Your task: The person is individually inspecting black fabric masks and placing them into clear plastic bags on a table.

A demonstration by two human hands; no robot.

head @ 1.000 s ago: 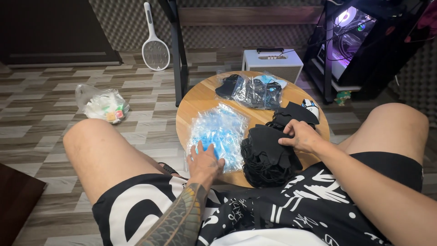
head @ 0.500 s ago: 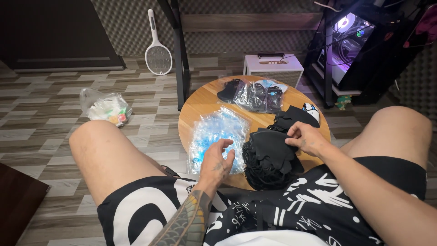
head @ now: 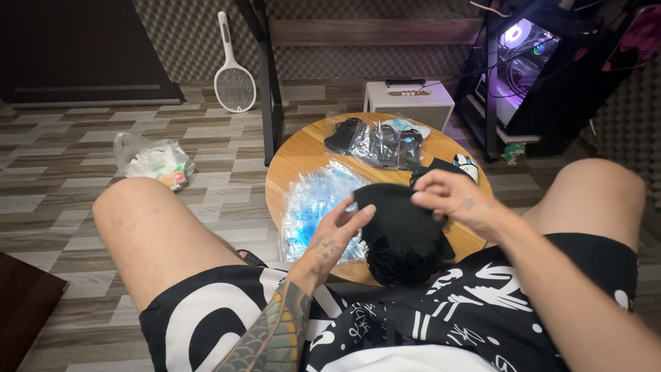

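- Left hand (head: 335, 231): fingers spread, tips touching the near-left edge of a black cloth piece (head: 385, 207); it steadies the piece more than it grips it
- Right hand (head: 447, 195): fingers pinched narrow on the far-right edge of the same cloth piece, raising it just above a pile of black cloth pieces (head: 406, 251)
- Handling note, as a judgement: the cloth looks thin and limp; lifting one layer cleanly calls for a pinch at the very edge, with the other hand pressing lightly so that the pieces beneath do not come up with it; a pull held level across both hands should keep the piece flat
- Pile: at the near edge of the counter (head: 299, 162), between the knees; part of it overhangs towards the lap
- Clear plastic sleeves with a blue tint (head: 317, 200): just left of the pile, lying flat
- Packed black items in clear bags (head: 382, 141): far side of the counter, well apart from the hands
- Counter: round, low, light wood
- Floor (head: 69, 179): grey and brown plank pattern; a clear bag of small items (head: 155, 162) lies to the left
- Room: white racket-shaped swatter (head: 234, 76) leaning on the padded wall; small white box speaker (head: 410, 103) behind the counter; lit computer case (head: 516, 48) on a black rack, right
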